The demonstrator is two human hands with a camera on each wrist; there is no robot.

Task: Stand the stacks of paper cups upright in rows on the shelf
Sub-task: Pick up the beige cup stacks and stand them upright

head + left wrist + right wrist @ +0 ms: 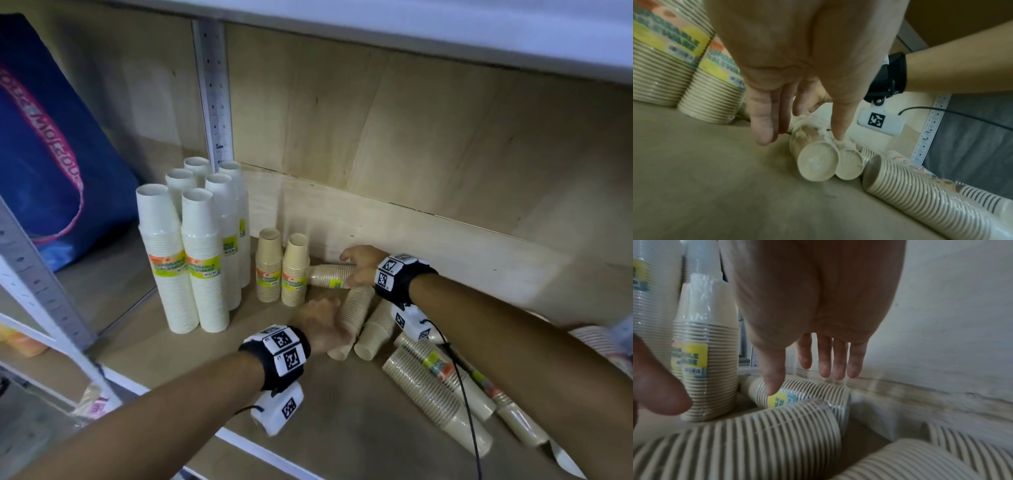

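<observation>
Several tall white cup stacks (185, 260) stand upright at the left of the wooden shelf (212, 377). Beside them stand two short beige stacks (281, 269) (711, 91) (709, 369). A beige stack with a yellow label (329, 275) (803, 395) lies on its side against them. My right hand (359, 270) (803, 382) hovers over it with straight fingers, the thumb tip at its label. My left hand (322, 318) (800, 129) reaches down with straight fingers onto another lying beige stack (358, 308) (813, 162), next to a second one (376, 329) (849, 164).
Longer wrapped stacks (431, 394) (931, 203) lie across the shelf at the right. A blue bag (51, 154) fills the bay to the left, past a perforated metal post (214, 96). The shelf board above (445, 31) hangs low. A wooden back wall (411, 154) stands behind.
</observation>
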